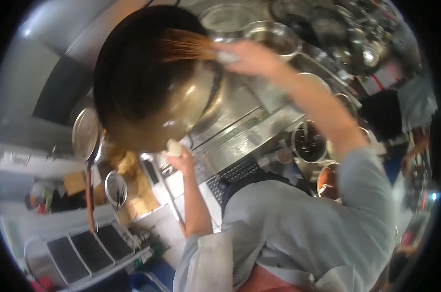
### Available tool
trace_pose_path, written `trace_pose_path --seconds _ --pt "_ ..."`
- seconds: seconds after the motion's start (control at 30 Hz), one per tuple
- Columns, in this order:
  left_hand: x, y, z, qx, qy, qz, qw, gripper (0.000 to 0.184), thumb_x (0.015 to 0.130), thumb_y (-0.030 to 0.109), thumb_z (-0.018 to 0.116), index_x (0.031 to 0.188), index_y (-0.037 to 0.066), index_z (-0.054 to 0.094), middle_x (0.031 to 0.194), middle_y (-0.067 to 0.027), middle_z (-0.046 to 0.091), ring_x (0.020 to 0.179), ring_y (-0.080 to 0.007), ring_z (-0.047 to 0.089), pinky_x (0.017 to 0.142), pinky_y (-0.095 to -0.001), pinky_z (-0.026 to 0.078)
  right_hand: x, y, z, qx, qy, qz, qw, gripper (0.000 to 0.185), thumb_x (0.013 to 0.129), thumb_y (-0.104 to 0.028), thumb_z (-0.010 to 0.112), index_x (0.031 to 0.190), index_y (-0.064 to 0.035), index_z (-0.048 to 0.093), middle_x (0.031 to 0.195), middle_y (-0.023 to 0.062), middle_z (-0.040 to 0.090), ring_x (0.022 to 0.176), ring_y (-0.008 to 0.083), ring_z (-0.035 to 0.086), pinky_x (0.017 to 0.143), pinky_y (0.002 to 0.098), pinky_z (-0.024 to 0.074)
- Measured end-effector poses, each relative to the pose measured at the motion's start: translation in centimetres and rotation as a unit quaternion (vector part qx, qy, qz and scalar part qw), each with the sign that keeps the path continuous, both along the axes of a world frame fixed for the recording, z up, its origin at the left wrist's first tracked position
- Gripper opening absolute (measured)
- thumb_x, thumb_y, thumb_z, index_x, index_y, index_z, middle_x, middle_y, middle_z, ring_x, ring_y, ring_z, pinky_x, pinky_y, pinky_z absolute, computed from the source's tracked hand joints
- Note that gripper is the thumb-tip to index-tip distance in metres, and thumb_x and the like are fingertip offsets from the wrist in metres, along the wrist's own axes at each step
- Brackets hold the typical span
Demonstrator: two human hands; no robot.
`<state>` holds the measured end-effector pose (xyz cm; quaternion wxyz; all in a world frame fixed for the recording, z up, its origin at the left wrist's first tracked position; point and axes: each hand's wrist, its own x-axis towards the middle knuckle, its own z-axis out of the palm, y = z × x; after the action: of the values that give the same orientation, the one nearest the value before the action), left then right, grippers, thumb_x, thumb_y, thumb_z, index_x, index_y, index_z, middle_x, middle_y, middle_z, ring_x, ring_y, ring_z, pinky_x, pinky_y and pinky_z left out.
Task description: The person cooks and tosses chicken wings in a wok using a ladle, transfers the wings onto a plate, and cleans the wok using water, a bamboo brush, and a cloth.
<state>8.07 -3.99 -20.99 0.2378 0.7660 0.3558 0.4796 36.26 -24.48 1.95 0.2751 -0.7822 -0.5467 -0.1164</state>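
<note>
A large dark wok [132,82] is tilted up in the upper left, its inside facing me and its lower part shiny and wet-looking. My right hand [247,57], blurred by motion, is closed around a bamboo wok brush [186,46]. The brush's bristles lie over the wok's inside; whether they touch it I cannot tell. At the wok's lower rim, my left hand [181,159] is closed on a pale folded cloth [174,147], holding the wok there. The exact grip under the cloth is hidden.
A steel stove counter [240,141] with a grated channel runs behind the wok. Several metal pots, one a dark-filled pot [309,141], stand at right. A wood-handled strainer [85,134] hangs left, above a rack of dark bins [91,250]. Another person's arm [417,146] shows far right.
</note>
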Motion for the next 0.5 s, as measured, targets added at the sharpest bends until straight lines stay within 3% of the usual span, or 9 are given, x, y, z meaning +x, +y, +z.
trace_pose_path --seconds 0.03,0.07,0.13,0.17,0.23,0.3,0.4,0.47,0.5 --pt "0.1 0.0 -1.0 -0.032 -0.041 -0.004 0.999 0.046 0.073 0.005 0.064 0.112 -0.009 0.043 0.093 -0.0202 0.059 0.080 -0.0304 0.060 0.073 -0.0418 0.048 -3.5 0.6 1.2 -0.187 0.159 -0.106 0.964 0.053 0.077 -0.022 0.061 0.128 -0.0175 0.049 0.091 0.0190 0.064 0.084 0.0316 0.064 0.075 0.0451 0.0507" --pt "0.6 -0.1 -1.6 -0.065 -0.085 -0.010 0.994 0.050 0.073 0.006 0.064 0.115 -0.010 0.042 0.096 -0.0208 0.059 0.083 -0.0304 0.060 0.075 -0.0418 0.048 -4.1 1.5 -1.6 -0.269 0.112 -0.110 0.950 0.050 0.078 -0.028 0.060 0.125 -0.0160 0.050 0.090 0.0166 0.065 0.084 0.0329 0.064 0.076 0.0448 0.0506" --pt "1.2 0.0 0.6 -0.126 -0.090 0.028 0.988 0.053 0.075 0.003 0.061 0.122 -0.009 0.038 0.104 -0.0221 0.057 0.088 -0.0311 0.059 0.079 -0.0406 0.048 -3.4 -1.9 -10.4 -0.294 0.100 0.052 0.949 0.068 0.075 -0.024 0.064 0.138 -0.0192 0.038 0.101 0.0185 0.064 0.093 0.0336 0.061 0.085 0.0426 0.0480" --pt "1.0 0.9 2.3 -0.173 -0.102 -0.027 0.979 0.052 0.076 0.000 0.058 0.123 -0.009 0.038 0.108 -0.0219 0.056 0.090 -0.0310 0.059 0.080 -0.0396 0.048 -6.1 -4.9 -7.1 -0.342 0.189 0.030 0.920 0.075 0.074 -0.025 0.067 0.141 -0.0205 0.034 0.109 0.0193 0.061 0.099 0.0331 0.060 0.089 0.0399 0.0463" --pt "1.4 2.1 5.6 -0.253 -0.116 -0.116 0.953 0.048 0.077 -0.004 0.054 0.123 -0.009 0.039 0.112 -0.0206 0.055 0.092 -0.0296 0.059 0.080 -0.0372 0.048 -7.4 -10.1 -6.2 -0.385 0.184 -0.027 0.904 0.076 0.075 -0.029 0.069 0.141 -0.0185 0.034 0.114 0.0190 0.060 0.099 0.0340 0.059 0.088 0.0388 0.0464" --pt "2.1 3.7 6.3 -0.337 -0.139 -0.191 0.911 0.042 0.081 0.000 0.052 0.121 -0.008 0.043 0.112 -0.0179 0.055 0.091 -0.0258 0.059 0.077 -0.0335 0.050 -8.2 -13.8 -9.2 -0.305 0.307 -0.125 0.893 0.074 0.076 -0.029 0.067 0.141 -0.0163 0.034 0.115 0.0206 0.059 0.100 0.0356 0.059 0.089 0.0398 0.0462" --pt "4.1 4.7 6.8 -0.523 -0.188 -0.158 0.816 0.037 0.084 0.009 0.053 0.119 -0.004 0.049 0.107 -0.0145 0.057 0.088 -0.0242 0.059 0.075 -0.0311 0.051 -10.4 -12.5 -16.7 -0.108 0.363 -0.257 0.889 0.067 0.076 -0.028 0.065 0.137 -0.0102 0.040 0.115 0.0238 0.057 0.102 0.0372 0.057 0.089 0.0405 0.0458" --pt "5.1 4.3 8.5 -0.599 -0.197 -0.230 0.741 0.029 0.085 0.018 0.055 0.111 0.004 0.054 0.097 -0.0101 0.060 0.089 -0.0217 0.060 0.078 -0.0394 0.051 -10.2 -10.8 -18.7 -0.095 0.357 -0.294 0.882 0.060 0.079 -0.024 0.062 0.133 -0.0074 0.044 0.117 0.0252 0.056 0.105 0.0376 0.056 0.091 0.0399 0.0448" --pt "5.0 1.7 11.3 -0.599 -0.157 -0.182 0.764 0.024 0.087 0.021 0.056 0.106 0.007 0.055 0.093 -0.0070 0.061 0.084 -0.0209 0.060 0.072 -0.0383 0.053 -10.2 -9.5 -20.0 -0.094 0.354 -0.296 0.882 0.057 0.080 -0.022 0.061 0.132 -0.0060 0.045 0.118 0.0259 0.055 0.106 0.0378 0.055 0.092 0.0396 0.0444"
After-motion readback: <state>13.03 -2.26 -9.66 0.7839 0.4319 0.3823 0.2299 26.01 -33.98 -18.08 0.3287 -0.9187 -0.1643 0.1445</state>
